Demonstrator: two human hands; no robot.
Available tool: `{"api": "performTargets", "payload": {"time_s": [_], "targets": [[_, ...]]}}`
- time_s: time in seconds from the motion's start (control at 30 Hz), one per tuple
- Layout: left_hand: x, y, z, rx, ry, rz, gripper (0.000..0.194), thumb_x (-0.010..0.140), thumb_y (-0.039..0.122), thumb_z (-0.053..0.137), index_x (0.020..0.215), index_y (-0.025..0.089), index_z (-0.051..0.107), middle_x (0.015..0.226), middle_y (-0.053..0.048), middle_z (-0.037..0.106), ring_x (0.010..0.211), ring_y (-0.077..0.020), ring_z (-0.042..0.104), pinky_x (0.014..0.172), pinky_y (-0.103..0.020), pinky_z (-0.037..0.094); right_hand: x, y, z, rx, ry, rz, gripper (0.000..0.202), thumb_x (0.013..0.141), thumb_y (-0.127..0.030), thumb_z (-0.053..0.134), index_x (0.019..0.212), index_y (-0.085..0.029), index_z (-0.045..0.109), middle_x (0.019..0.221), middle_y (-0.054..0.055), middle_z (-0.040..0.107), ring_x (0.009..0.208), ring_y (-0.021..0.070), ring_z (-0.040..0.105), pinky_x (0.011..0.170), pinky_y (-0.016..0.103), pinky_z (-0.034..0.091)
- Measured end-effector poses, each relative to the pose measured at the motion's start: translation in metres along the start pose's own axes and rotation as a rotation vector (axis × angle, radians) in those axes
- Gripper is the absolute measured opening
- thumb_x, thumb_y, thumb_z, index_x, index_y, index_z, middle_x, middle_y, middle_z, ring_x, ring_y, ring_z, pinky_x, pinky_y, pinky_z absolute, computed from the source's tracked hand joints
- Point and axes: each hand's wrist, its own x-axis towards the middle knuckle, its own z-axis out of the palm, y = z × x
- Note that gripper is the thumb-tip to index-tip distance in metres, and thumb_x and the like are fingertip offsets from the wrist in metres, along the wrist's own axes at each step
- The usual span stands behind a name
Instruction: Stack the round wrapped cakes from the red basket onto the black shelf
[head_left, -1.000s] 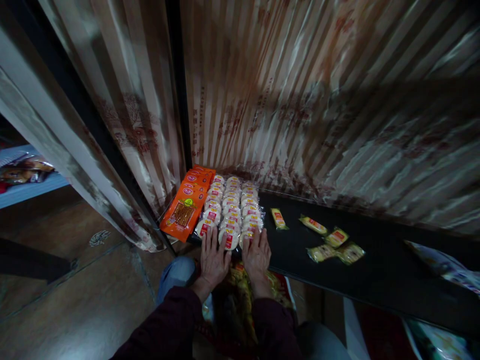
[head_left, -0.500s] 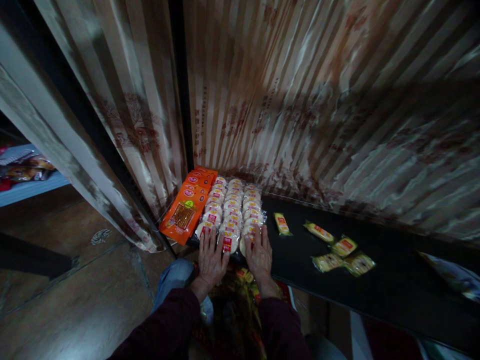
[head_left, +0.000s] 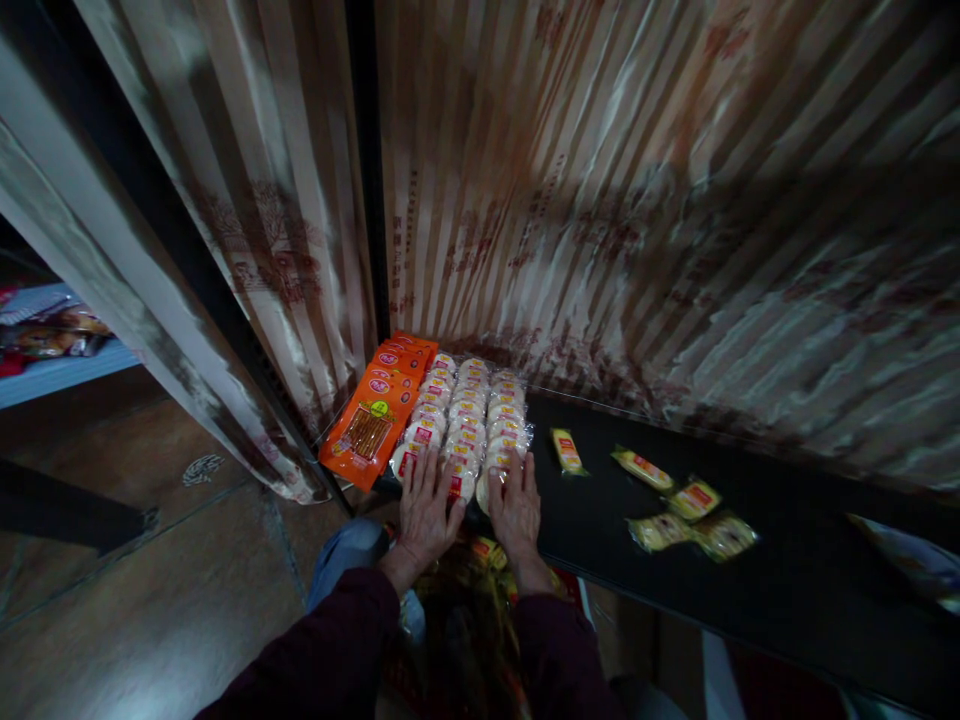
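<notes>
Three rows of round white crackers in clear wrappers (head_left: 466,415) lie overlapping on a black shelf (head_left: 600,515). My left hand (head_left: 429,512) rests flat on the front ends of the left and middle rows, fingers spread. On the front of the right row lies my right hand (head_left: 516,512), its fingers stretched out. Neither hand grips anything. Orange snack packets (head_left: 371,415) overlap in a row just left of the crackers. To the right, a small yellow packet (head_left: 568,452) lies alone, and several more yellow packets (head_left: 694,498) are grouped beyond it.
A patterned curtain (head_left: 480,200) hangs behind the shelf, with a dark upright post (head_left: 367,170) at its left corner. Below my arms are yellow packets (head_left: 484,552) in a container. A blue-and-white package (head_left: 911,562) lies at the far right.
My left hand has shifted very slightly to the right and its fingers have come a little over the cracker fronts. The view has moved slightly; the packets lie as before.
</notes>
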Motion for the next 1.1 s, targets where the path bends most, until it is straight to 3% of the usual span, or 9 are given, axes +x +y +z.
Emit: {"api": "performTargets", "payload": {"time_s": [0.47, 0.73, 0.97, 1.1], "targets": [[0.008, 0.000, 0.001, -0.011, -0.010, 0.011, 0.059, 0.088, 0.039, 0.051, 0.142, 0.021, 0.041, 0.155, -0.010, 0.029, 0.145, -0.0310, 0.016, 0.115, -0.053, 0.022, 0.013, 0.011, -0.003, 0.056, 0.001, 0.033, 0.069, 0.093, -0.056, 0.024, 0.148, -0.014, 0.028, 0.155, 0.019, 0.024, 0.141, 0.0308, 0.028, 0.108, 0.050, 0.035], [0.012, -0.009, 0.009, 0.003, -0.037, 0.010, 0.056, 0.087, 0.041, 0.052, 0.140, 0.023, 0.045, 0.152, -0.011, 0.035, 0.144, -0.0302, 0.022, 0.115, -0.052, 0.023, 0.018, 0.006, 0.003, 0.060, -0.027, -0.028, 0.068, 0.094, -0.055, 0.022, 0.145, -0.013, 0.034, 0.155, 0.018, 0.025, 0.141, 0.0288, 0.030, 0.110, 0.047, 0.034], [0.014, -0.011, 0.005, -0.007, -0.047, 0.019, 0.055, 0.087, 0.039, 0.052, 0.139, 0.023, 0.044, 0.157, -0.010, 0.024, 0.145, -0.0304, 0.017, 0.114, -0.053, 0.024, 0.021, 0.013, 0.003, 0.117, -0.019, 0.019, 0.070, 0.093, -0.056, 0.022, 0.145, -0.011, 0.034, 0.155, 0.019, 0.025, 0.141, 0.0290, 0.029, 0.109, 0.047, 0.034], [0.017, -0.016, 0.005, -0.019, -0.057, 0.023, 0.055, 0.087, 0.038, 0.051, 0.139, 0.022, 0.044, 0.156, -0.010, 0.026, 0.145, -0.0293, 0.019, 0.114, -0.052, 0.024, 0.021, 0.011, 0.007, 0.082, -0.023, -0.004, 0.069, 0.093, -0.055, 0.021, 0.145, -0.012, 0.034, 0.154, 0.019, 0.026, 0.140, 0.0292, 0.031, 0.109, 0.049, 0.033]]}}
